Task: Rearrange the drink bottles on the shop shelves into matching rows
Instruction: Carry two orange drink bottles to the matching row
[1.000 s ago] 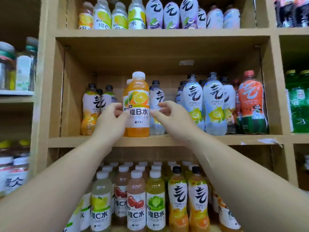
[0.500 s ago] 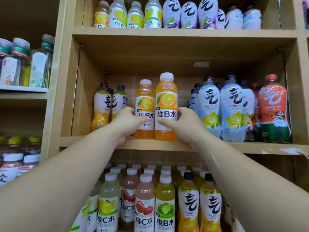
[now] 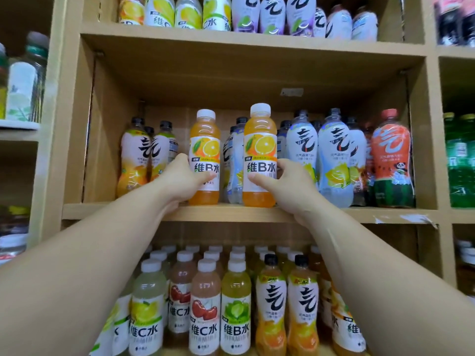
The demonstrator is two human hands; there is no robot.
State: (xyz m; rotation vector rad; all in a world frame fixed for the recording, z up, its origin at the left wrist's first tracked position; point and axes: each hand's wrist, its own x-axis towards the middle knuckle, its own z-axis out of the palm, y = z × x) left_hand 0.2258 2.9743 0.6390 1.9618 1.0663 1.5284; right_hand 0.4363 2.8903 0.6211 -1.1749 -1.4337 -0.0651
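Note:
Two orange drink bottles with white caps stand on the middle shelf (image 3: 231, 214). My left hand (image 3: 183, 179) grips the left orange bottle (image 3: 204, 142) round its label. My right hand (image 3: 288, 183) grips the right orange bottle (image 3: 260, 140), which stands nearer the shelf's front edge. Between them a clear bottle with a black cap (image 3: 235, 160) shows behind. Left of my left hand stand two orange-tinted black-capped bottles (image 3: 135, 155). Right of my right hand is a row of clear lemon bottles (image 3: 334, 155) and a red watermelon bottle (image 3: 392, 160).
The top shelf holds yellow and purple labelled bottles (image 3: 244, 14). The bottom shelf is packed with several white-capped bottles (image 3: 205, 304) and black-capped orange ones (image 3: 286, 304). Green bottles (image 3: 460, 160) fill the right compartment, jars (image 3: 25, 80) the left one.
The two orange bottles stood one behind the other, then side by side. Now my hands have drawn them apart, the left one leftwards, exposing the clear bottle between.

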